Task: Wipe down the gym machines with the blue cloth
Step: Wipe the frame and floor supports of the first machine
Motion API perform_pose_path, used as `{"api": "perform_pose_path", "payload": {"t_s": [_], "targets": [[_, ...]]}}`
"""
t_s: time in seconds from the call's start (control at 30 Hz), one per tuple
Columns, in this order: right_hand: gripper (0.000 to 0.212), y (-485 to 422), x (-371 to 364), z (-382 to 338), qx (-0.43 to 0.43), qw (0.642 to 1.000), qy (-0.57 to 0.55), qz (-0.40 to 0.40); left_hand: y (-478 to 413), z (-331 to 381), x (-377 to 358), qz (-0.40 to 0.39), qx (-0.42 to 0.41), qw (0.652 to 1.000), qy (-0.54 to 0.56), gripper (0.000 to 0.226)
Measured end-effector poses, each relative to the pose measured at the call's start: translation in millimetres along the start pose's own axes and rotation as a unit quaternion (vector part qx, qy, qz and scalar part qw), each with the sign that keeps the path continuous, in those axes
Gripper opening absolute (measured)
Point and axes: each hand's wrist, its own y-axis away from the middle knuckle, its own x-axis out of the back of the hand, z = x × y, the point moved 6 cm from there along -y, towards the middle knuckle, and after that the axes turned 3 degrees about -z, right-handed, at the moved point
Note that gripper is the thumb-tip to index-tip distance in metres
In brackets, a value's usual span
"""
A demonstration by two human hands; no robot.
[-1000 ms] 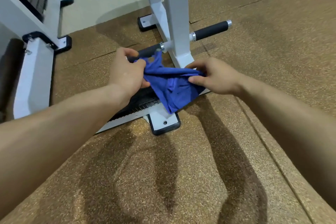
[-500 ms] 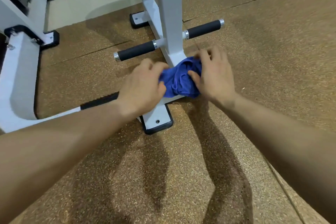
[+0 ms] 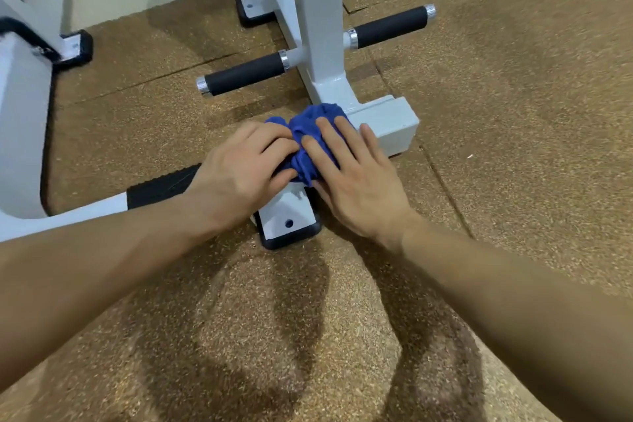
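Observation:
The blue cloth (image 3: 310, 134) is bunched on the white base bar (image 3: 387, 127) of a gym machine, at the foot of its white upright post (image 3: 318, 31). My left hand (image 3: 243, 168) grips the cloth's left side with curled fingers. My right hand (image 3: 356, 175) lies flat over the cloth's right side, fingers spread and pressing it down on the bar. Most of the cloth is hidden under both hands.
Two black foam-covered pegs (image 3: 245, 74) (image 3: 390, 27) stick out of the post. A white foot plate with a black rubber pad (image 3: 289, 223) lies just below my hands. Another white machine frame (image 3: 24, 106) stands at the left. The floor is brown speckled rubber.
The cloth, held stretched between both hands, has been bunched up and pressed down onto the base bar. My right hand has flattened over it. The view has moved closer.

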Motion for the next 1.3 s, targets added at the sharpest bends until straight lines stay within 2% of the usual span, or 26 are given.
{"api": "perform_pose_path", "payload": {"t_s": [0.1,0.2,0.4,0.57,0.73,0.8,0.87,1.0,1.07,1.17,1.3], "targets": [[0.057,2.6,3.2,46.9,-0.024,0.999,0.028,-0.008,-23.3,17.7,-14.3,-0.008,-0.004,1.0,-0.011,0.045],[0.054,13.3,5.9,85.3,-0.049,0.998,0.027,-0.008,-56.3,45.7,-29.2,-0.016,-0.067,0.996,-0.062,0.048],[0.051,24.1,16.0,107.4,-0.092,0.995,0.005,0.028,-85.9,60.4,-40.9,-0.045,-0.072,0.996,-0.012,0.052],[0.043,13.4,12.0,45.7,-0.029,0.993,-0.03,0.11,-30.5,31.8,-19.3,0.013,-0.093,0.995,-0.035,0.049],[0.038,0.3,5.3,-2.0,0.023,0.99,-0.045,0.134,11.2,11.6,-3.4,0.021,-0.117,0.985,-0.124,0.039],[0.038,0.4,5.1,6.4,0.055,0.99,-0.032,0.128,5.7,13.0,-1.2,0.044,-0.1,0.988,-0.109,0.029],[0.039,-1.8,8.2,26.4,0.092,0.99,-0.011,0.111,-4.0,17.6,-4.4,0.058,-0.082,0.992,-0.078,0.029],[0.033,-3.1,16.6,76.3,0.122,0.988,-0.007,0.093,-37.3,34.9,-27.3,0.007,-0.036,0.995,-0.092,0.044],[0.028,-0.7,17.7,97.9,0.123,0.989,-0.013,0.076,-53.0,47.8,-35.6,-0.006,-0.038,0.995,-0.097,0.053],[0.036,2.2,20.1,110.6,0.11,0.992,-0.005,0.068,-59.5,54.5,-36.6,-0.002,-0.041,0.996,-0.085,0.061],[0.02,3.1,24.4,80.5,0.078,0.99,0.006,0.122,-40.2,42.2,-28.4,0.015,-0.044,0.997,-0.056,0.053]]}}
